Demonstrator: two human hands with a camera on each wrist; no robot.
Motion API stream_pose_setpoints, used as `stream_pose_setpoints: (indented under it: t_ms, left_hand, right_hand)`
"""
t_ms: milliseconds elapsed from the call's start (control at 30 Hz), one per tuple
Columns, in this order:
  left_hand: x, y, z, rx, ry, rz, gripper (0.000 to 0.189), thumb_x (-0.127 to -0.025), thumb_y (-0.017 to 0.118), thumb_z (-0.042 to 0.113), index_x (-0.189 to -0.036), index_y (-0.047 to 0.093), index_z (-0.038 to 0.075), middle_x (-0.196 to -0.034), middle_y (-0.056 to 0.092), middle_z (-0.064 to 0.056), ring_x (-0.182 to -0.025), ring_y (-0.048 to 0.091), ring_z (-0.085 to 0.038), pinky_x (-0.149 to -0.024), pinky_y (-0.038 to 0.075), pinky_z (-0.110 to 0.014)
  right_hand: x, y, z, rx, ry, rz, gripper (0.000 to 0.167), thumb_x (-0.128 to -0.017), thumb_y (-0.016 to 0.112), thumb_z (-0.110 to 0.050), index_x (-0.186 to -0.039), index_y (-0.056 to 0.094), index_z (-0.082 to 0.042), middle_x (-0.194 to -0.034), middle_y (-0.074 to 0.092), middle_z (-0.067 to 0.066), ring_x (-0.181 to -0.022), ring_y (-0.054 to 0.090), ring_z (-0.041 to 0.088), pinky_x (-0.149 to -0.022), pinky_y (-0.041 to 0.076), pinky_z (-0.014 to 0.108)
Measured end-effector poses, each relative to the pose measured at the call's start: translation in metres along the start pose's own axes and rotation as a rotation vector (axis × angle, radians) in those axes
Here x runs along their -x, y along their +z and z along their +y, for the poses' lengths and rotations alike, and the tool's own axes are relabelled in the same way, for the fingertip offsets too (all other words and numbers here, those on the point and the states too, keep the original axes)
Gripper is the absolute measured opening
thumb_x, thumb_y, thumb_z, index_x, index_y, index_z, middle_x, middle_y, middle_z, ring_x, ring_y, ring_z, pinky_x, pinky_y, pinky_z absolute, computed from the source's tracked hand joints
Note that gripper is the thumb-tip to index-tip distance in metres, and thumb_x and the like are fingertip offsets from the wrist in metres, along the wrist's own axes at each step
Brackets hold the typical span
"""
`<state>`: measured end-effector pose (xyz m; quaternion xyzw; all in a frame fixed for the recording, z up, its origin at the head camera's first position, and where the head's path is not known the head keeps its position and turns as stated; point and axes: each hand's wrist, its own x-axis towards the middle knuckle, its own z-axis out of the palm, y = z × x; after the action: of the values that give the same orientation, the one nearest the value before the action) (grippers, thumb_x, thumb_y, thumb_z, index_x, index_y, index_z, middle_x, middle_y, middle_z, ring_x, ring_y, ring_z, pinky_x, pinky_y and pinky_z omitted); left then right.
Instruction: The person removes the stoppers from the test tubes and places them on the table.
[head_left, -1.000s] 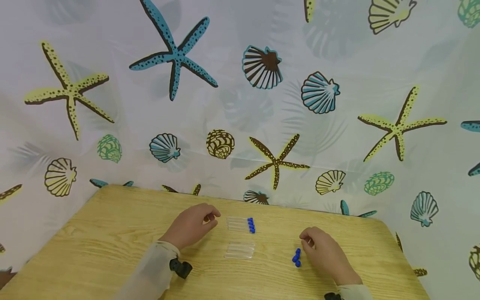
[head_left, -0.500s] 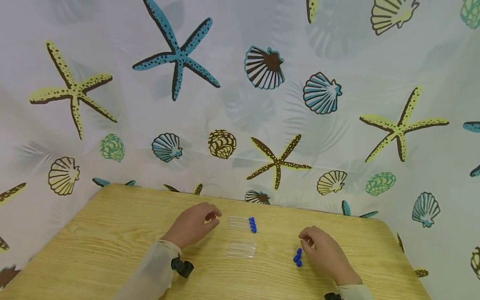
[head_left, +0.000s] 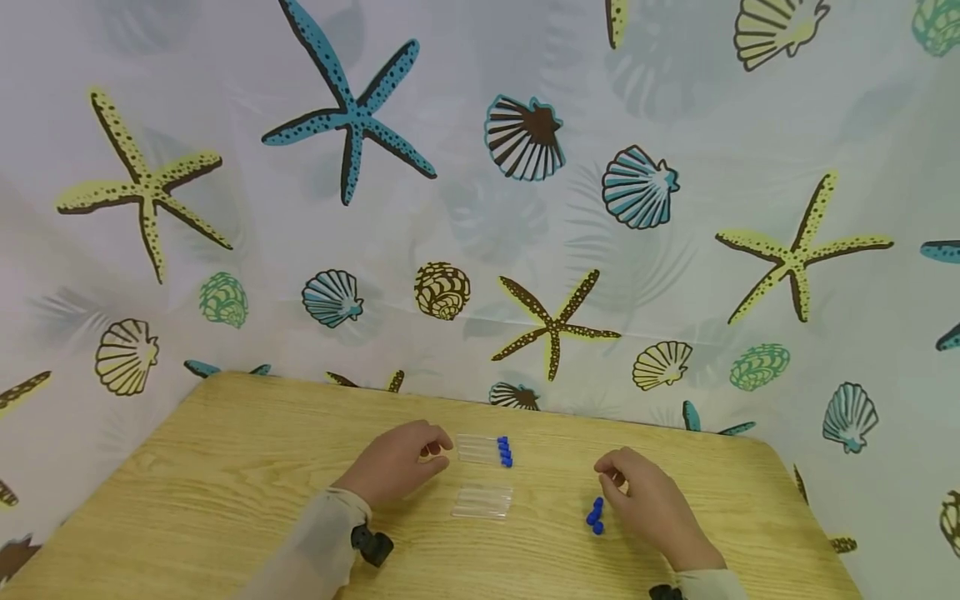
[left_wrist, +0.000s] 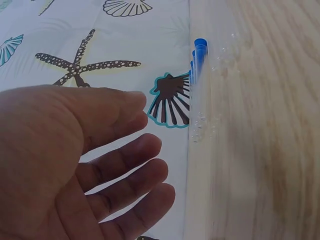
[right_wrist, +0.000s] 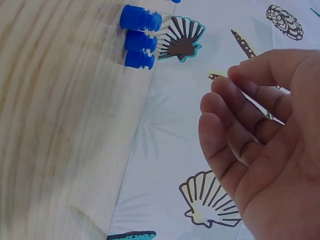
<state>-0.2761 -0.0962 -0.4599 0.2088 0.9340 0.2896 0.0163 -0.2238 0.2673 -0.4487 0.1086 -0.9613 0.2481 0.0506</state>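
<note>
Just left of a row of clear test tubes [head_left: 477, 449] with blue stoppers is my left hand [head_left: 401, 462], its fingers loosely bent and nothing between them. In the left wrist view the stoppered tubes [left_wrist: 199, 75] lie beyond the fingertips. Nearer to me lies a second row of clear tubes [head_left: 482, 502] without stoppers. My right hand [head_left: 647, 502] hovers beside several loose blue stoppers [head_left: 596, 516], fingers relaxed. The right wrist view shows its palm [right_wrist: 270, 160] bare and the ribbed stoppers [right_wrist: 140, 37] standing on the wood, apart from the fingers.
The wood-grain table [head_left: 247, 483] runs back to a white curtain [head_left: 465, 208] printed with starfish and shells. Dark wrist cameras [head_left: 372, 546] sit at both sleeves. The curtain also hangs along the left and right sides.
My left hand has shifted right and slightly nearer me, closing in on the stoppered tubes. The right hand has moved slightly left. The tubes and loose stoppers stay put.
</note>
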Motion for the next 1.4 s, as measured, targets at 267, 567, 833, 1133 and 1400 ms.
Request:
stream_pose_setpoints:
  t_ms: [267, 567, 833, 1133, 1400]
  left_hand:
    - [-0.004, 0.012, -0.004, -0.010, 0.070, -0.098, 0.026, -0.100, 0.069, 0.017, -0.126, 0.070, 0.013, -0.117, 0.065, -0.004, -0.110, 0.060, -0.026, -0.095, 0.052, -0.049]
    - [-0.010, 0.023, -0.003, -0.081, 0.110, -0.095, 0.032, -0.101, 0.061, 0.010, -0.132, 0.068, 0.015, -0.119, 0.063, -0.005, -0.112, 0.057, -0.027, -0.097, 0.050, -0.049]
    - [-0.020, 0.032, -0.001, -0.141, 0.056, -0.051, 0.028, -0.100, 0.065, 0.012, -0.127, 0.071, 0.017, -0.114, 0.067, -0.003, -0.109, 0.062, -0.027, -0.097, 0.051, -0.048]
    - [-0.026, 0.035, 0.005, -0.134, 0.026, 0.026, 0.017, -0.098, 0.069, 0.012, -0.112, 0.078, 0.014, -0.100, 0.069, 0.000, -0.095, 0.064, -0.021, -0.086, 0.056, -0.043]
    - [-0.026, 0.036, 0.002, -0.117, -0.007, 0.066, 0.003, -0.092, 0.078, 0.015, -0.093, 0.077, 0.018, -0.087, 0.064, 0.008, -0.083, 0.059, -0.012, -0.079, 0.054, -0.037]
  right_hand:
    - [0.002, 0.002, 0.003, 0.019, -0.009, -0.011, 0.008, -0.099, 0.069, -0.012, -0.105, 0.073, -0.017, -0.092, 0.061, -0.013, -0.085, 0.060, 0.007, -0.073, 0.054, 0.031]
    - [0.002, 0.003, 0.003, 0.015, 0.001, -0.040, 0.007, -0.100, 0.069, -0.013, -0.105, 0.073, -0.018, -0.092, 0.061, -0.015, -0.085, 0.060, 0.007, -0.074, 0.054, 0.032]
    - [0.001, 0.004, 0.004, 0.018, -0.005, -0.031, 0.008, -0.100, 0.069, -0.014, -0.104, 0.073, -0.019, -0.093, 0.061, -0.015, -0.085, 0.060, 0.006, -0.073, 0.054, 0.031]
    - [0.002, 0.003, 0.003, 0.011, -0.009, -0.038, 0.009, -0.100, 0.068, -0.012, -0.104, 0.073, -0.018, -0.094, 0.062, -0.014, -0.083, 0.059, 0.006, -0.073, 0.054, 0.030]
    - [0.002, 0.002, 0.006, 0.018, -0.034, -0.031, 0.008, -0.100, 0.069, -0.011, -0.104, 0.072, -0.018, -0.093, 0.061, -0.014, -0.081, 0.058, 0.005, -0.071, 0.053, 0.028]
